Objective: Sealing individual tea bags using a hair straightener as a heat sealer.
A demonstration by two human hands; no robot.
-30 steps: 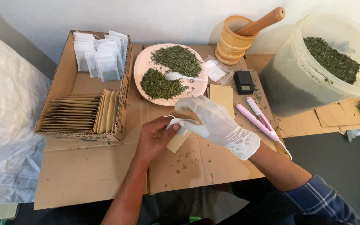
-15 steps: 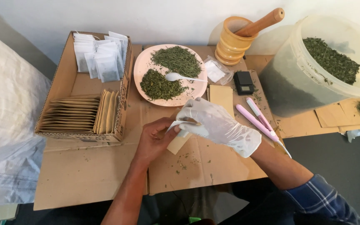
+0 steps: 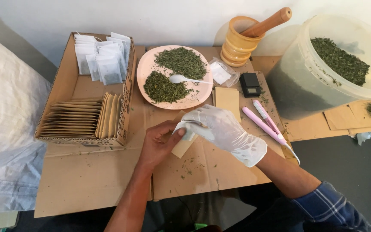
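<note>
A: Head view. Where is the packet relative to the hands?

B: Between them. The bare left hand [image 3: 157, 144] pinches a small tan envelope [image 3: 183, 145] at its upper edge; the gloved right hand [image 3: 224, 131] closes its fingers on a white tea bag [image 3: 184, 127] at the envelope's mouth. Both grip, neither is open.

A: Long axis?

B: The envelope runs diagonally, its mouth up toward the right hand, its closed end down toward the desk [image 3: 108, 180]. The left hand is nearer its body.

A: Beyond the hands?

B: The pink plate [image 3: 144, 68] of dried herbs, just past the fingers.
</note>
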